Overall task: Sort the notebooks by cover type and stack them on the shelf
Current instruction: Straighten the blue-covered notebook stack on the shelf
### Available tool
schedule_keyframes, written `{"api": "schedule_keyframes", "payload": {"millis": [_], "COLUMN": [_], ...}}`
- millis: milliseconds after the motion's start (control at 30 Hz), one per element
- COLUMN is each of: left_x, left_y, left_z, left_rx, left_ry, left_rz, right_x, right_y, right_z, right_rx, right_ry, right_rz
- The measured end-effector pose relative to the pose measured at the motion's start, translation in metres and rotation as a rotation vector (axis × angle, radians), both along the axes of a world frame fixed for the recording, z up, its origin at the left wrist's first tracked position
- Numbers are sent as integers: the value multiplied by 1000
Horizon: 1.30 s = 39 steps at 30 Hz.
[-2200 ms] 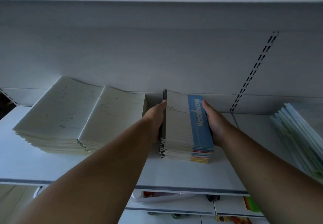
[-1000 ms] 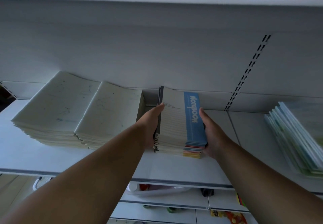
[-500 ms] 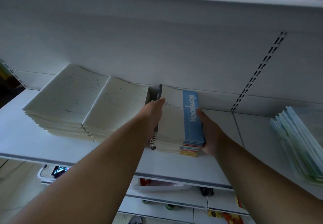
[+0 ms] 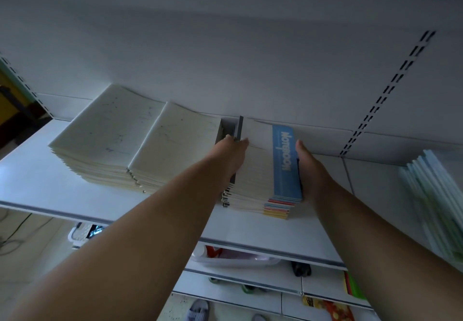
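Note:
A stack of notebooks with a white cover, a blue "Notebook" band and a dark spine lies on the white shelf. My left hand presses flat against its left side, thumb tip on the top cover by the spine. On the opposite side my right hand lies along the blue edge, thumb pointing forward and fingers hidden behind the stack. Two piles of cream-covered notebooks sit side by side to the left, a narrow gap from the held stack.
A fanned pile of pale green and white notebooks lies at the shelf's right end. A slotted upright runs up the back panel. Lower shelves hold a plastic bag and coloured items; a sandal lies on the floor.
Held between both hands, the blue-band stack has slid a little left toward the cream piles. My view has shifted up and right.

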State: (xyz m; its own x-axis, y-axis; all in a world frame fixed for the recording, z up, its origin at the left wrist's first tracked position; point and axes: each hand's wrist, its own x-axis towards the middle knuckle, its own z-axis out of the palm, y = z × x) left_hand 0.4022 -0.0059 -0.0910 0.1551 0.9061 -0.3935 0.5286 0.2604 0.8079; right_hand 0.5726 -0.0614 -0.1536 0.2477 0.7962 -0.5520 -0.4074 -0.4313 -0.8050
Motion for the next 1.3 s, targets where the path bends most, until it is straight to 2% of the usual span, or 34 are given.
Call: {"api": "schedule_keyframes", "payload": {"millis": [133, 200, 333, 433, 533, 633, 767, 933, 1000, 1167, 1300], "left_x": [-24, -28, -33, -35, -31, -30, -30, -17, -14, -25, -28], "left_y": [-62, -77, -70, -70, -86, -108, -138, -126, -121, -110, -101], "left_z": [-22, -33, -44, -44, -39, -42, -35, -21, -22, -40, -51], "left_rx": [-80, -100, -163, -176, -88, -30, -243, -491, -509, -533, -549], "left_ry": [-317, -346, -243, -407, -434, -422, -606, -888, -927, -1024, -1139], "left_rz": [92, 145, 217, 262, 254, 342, 583, 838, 856, 822, 859], "right_x": [-3, -7, -19, -24, -23, -21, -27, -29, -26, -11, -13], "right_y": [-16, -16, -13, -12, -16, -24, -33, -37, -44, -67, -65], "right_z": [-12, -11, -4, -7, -6, -15, -22, -13, -14, -34, -39], "right_rx": [21, 26, 30, 39, 36, 42, 92, 94, 138, 435, 448], "right_ry": [51, 67, 121, 102, 61, 11, -31, -70, -149, -618, -836], "right_rz": [-15, -23, -21, -21, -28, -5, 18, 80, 166, 477, 466]}}
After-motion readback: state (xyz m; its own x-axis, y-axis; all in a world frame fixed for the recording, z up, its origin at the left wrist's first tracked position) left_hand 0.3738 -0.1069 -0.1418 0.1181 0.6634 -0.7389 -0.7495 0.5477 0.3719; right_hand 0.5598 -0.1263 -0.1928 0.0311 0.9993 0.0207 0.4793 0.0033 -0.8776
